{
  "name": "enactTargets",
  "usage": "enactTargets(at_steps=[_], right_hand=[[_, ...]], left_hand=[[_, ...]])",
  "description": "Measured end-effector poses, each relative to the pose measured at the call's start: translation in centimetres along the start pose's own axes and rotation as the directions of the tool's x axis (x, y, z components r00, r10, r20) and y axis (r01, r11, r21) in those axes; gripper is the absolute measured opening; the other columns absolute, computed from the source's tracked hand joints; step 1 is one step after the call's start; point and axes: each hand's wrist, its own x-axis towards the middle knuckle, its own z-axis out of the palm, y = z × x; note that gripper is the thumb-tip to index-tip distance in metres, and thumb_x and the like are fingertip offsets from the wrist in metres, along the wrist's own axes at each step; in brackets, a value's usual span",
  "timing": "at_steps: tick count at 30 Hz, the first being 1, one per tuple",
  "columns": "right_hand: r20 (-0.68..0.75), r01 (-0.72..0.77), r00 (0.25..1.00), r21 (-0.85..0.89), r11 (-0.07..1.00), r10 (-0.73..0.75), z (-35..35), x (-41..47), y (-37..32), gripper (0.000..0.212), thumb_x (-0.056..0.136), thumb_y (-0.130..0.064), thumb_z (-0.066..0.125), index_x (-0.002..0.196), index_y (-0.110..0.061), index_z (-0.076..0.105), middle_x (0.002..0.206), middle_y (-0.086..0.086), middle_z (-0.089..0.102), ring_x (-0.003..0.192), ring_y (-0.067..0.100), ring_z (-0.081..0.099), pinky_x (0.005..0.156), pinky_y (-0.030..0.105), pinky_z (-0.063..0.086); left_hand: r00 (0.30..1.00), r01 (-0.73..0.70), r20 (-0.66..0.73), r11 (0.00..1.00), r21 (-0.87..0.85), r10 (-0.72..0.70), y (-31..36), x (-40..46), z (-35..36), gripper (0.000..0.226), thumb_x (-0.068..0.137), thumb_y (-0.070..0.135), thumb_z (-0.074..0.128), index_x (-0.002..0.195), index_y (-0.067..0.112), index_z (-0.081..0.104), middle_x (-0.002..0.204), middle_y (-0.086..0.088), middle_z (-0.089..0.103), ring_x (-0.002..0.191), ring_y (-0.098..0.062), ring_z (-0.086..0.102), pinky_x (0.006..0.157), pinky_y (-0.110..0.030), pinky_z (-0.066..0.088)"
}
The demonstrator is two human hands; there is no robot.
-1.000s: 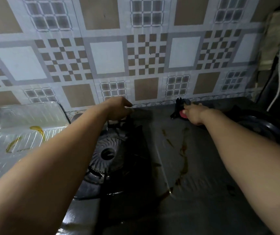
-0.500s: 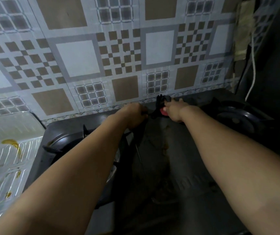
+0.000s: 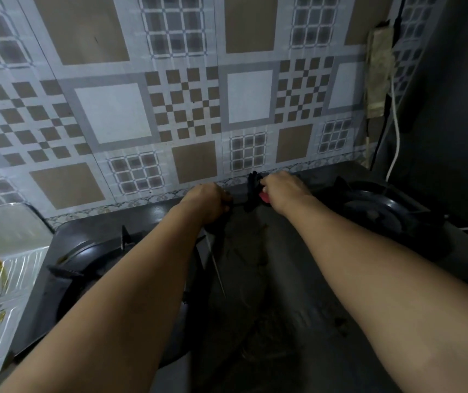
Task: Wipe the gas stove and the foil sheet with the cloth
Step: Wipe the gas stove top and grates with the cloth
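1. The gas stove (image 3: 284, 321) spreads under both forearms, its long axis running left to right along the tiled wall (image 3: 170, 109). One burner (image 3: 91, 268) sits under the left forearm and another (image 3: 374, 211) just right of the right hand. Brown streaks run down its middle, so it looks unwiped there.
2. The foil sheet (image 3: 3, 268) lies well left of the left hand, stained yellow-brown. Its ribs run away from the person toward the wall, and neither hand touches it.
3. The left hand (image 3: 208, 202) reaches to the stove's back edge, fingers curled over something dark; what, I cannot tell. It probably steadies that edge.
4. The right hand (image 3: 282, 188), just beside it, curls round a dark bunched cloth (image 3: 252, 188) with a red patch, held at the rear, likely to start wiping there.
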Motion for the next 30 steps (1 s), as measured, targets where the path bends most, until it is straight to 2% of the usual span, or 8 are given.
enactTargets(at_steps=[4, 7, 10, 12, 14, 18, 25, 30], right_hand=[[-0.195, 0.067, 0.98, 0.205, 0.976, -0.026, -1.5, 0.8, 0.4, 0.029, 0.098, -0.019, 0.045, 0.119, -0.016, 0.065, 0.111, 0.013, 0.062, 0.093, 0.029, 0.058, 0.079, 0.032, 0.046], [-0.271, 0.19, 0.955, 0.257, 0.948, -0.118, -2.9, 1.4, 0.4, 0.036, 0.101, -0.019, 0.039, 0.132, -0.017, 0.057, 0.119, 0.013, 0.059, 0.104, 0.029, 0.056, 0.086, 0.035, 0.045], [-0.064, 0.291, 0.957, 0.187, 0.938, -0.284, -2.6, 1.8, 0.7, 0.039, 0.101, -0.024, 0.041, 0.139, -0.025, 0.051, 0.133, 0.012, 0.054, 0.115, 0.029, 0.053, 0.097, 0.041, 0.043], [0.17, 0.291, 0.936, 0.113, 0.95, -0.307, -1.6, 1.6, 0.7, 0.046, 0.101, -0.034, 0.041, 0.146, -0.029, 0.038, 0.149, 0.009, 0.041, 0.131, 0.029, 0.043, 0.106, 0.041, 0.035], [0.287, 0.284, 0.915, 0.037, 0.958, -0.283, -0.8, 1.7, 0.6, 0.054, 0.1, -0.046, 0.039, 0.151, -0.035, 0.025, 0.158, 0.007, 0.027, 0.141, 0.03, 0.031, 0.112, 0.04, 0.027], [0.388, 0.274, 0.892, -0.059, 0.96, -0.231, -0.9, 2.5, 0.5, 0.052, 0.101, -0.049, 0.031, 0.15, -0.045, 0.013, 0.163, 0.003, 0.001, 0.149, 0.031, 0.006, 0.119, 0.044, 0.008], [0.475, 0.263, 0.862, -0.123, 0.957, -0.177, -1.7, 3.2, 1.0, 0.057, 0.103, -0.038, 0.033, 0.153, -0.036, 0.006, 0.162, 0.006, -0.006, 0.149, 0.031, 0.002, 0.119, 0.044, 0.004], [0.483, 0.192, 0.871, -0.173, 0.966, -0.087, -2.6, 4.6, 4.2, 0.057, 0.103, -0.037, 0.034, 0.153, -0.038, 0.005, 0.163, 0.005, 0.002, 0.143, 0.034, 0.022, 0.113, 0.045, 0.031]], left_hand=[[1.0, -0.004, 0.024, 1.0, 0.001, 0.004, -0.1, 0.0, 0.3, 0.041, 0.099, 0.029, 0.051, 0.14, 0.027, 0.05, 0.135, -0.009, 0.052, 0.12, -0.028, 0.053, 0.094, -0.034, 0.042], [0.998, 0.03, 0.05, 0.998, -0.05, -0.027, 0.0, 0.2, 0.6, 0.046, 0.097, 0.035, 0.053, 0.142, 0.025, 0.046, 0.138, -0.008, 0.05, 0.122, -0.026, 0.05, 0.093, -0.034, 0.039], [0.998, 0.02, 0.067, 0.998, -0.064, -0.016, -0.1, 0.4, 0.5, 0.046, 0.097, 0.037, 0.052, 0.141, 0.025, 0.045, 0.137, -0.009, 0.051, 0.123, -0.027, 0.05, 0.092, -0.034, 0.037], [0.997, 0.011, 0.08, 0.998, -0.057, -0.007, 0.0, 0.5, 0.3, 0.046, 0.097, 0.036, 0.052, 0.142, 0.025, 0.046, 0.139, -0.008, 0.05, 0.126, -0.028, 0.048, 0.1, -0.038, 0.037], [0.994, 0.014, 0.105, 0.999, -0.05, -0.009, 0.1, 0.8, 0.1, 0.044, 0.097, 0.034, 0.053, 0.139, 0.023, 0.049, 0.136, -0.009, 0.052, 0.124, -0.028, 0.049, 0.104, -0.042, 0.038], [0.99, 0.03, 0.141, 0.998, -0.061, -0.021, 0.5, 1.0, -0.2, 0.04, 0.097, 0.031, 0.055, 0.136, 0.02, 0.052, 0.128, -0.01, 0.055, 0.117, -0.029, 0.052, 0.098, -0.04, 0.039], [0.99, 0.031, 0.139, 0.999, -0.024, -0.028, 0.6, 1.1, -0.3, 0.05, 0.098, 0.035, 0.053, 0.144, 0.019, 0.043, 0.141, -0.011, 0.046, 0.127, -0.03, 0.045, 0.103, -0.041, 0.035], [0.989, 0.024, 0.143, 1.0, 0.002, -0.024, 0.7, 1.1, -0.5, 0.063, 0.098, 0.038, 0.052, 0.153, 0.023, 0.025, 0.16, -0.006, 0.023, 0.145, -0.029, 0.025, 0.117, -0.043, 0.019]])
